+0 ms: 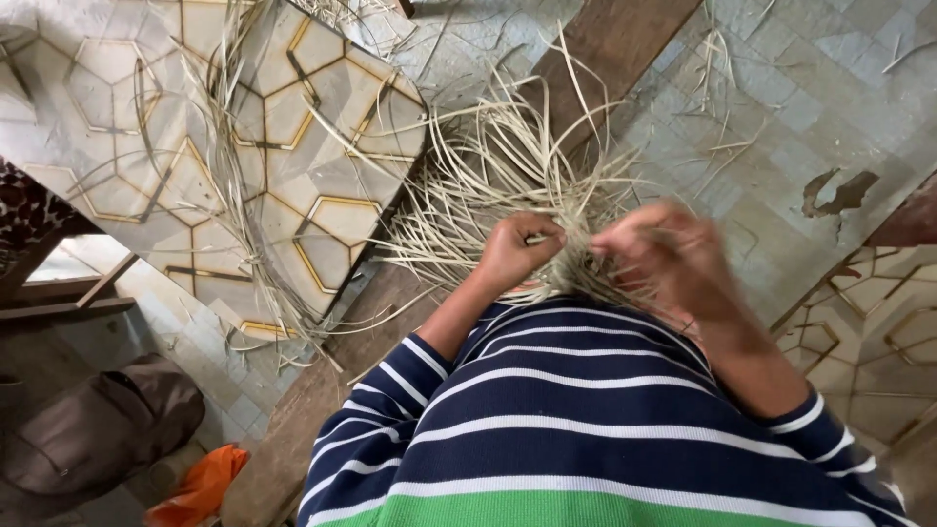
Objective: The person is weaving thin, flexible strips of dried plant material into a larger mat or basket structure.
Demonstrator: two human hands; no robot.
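Observation:
A loose bundle of pale dried straw strips (498, 171) fans out in front of me, with its gathered end held between both hands. My left hand (517, 249) is closed in a fist on the strips. My right hand (669, 259), blurred, pinches strips on the other side of the same gathered end. Both arms wear navy sleeves with white stripes (586, 410), above a green band.
A table top with a gold hexagon pattern (303, 127) lies at the left, with loose strips draped over it. A dark wooden plank (605, 49) runs diagonally under the bundle. A brown bag (98, 429) and orange plastic (200, 488) lie at the lower left on the tiled floor.

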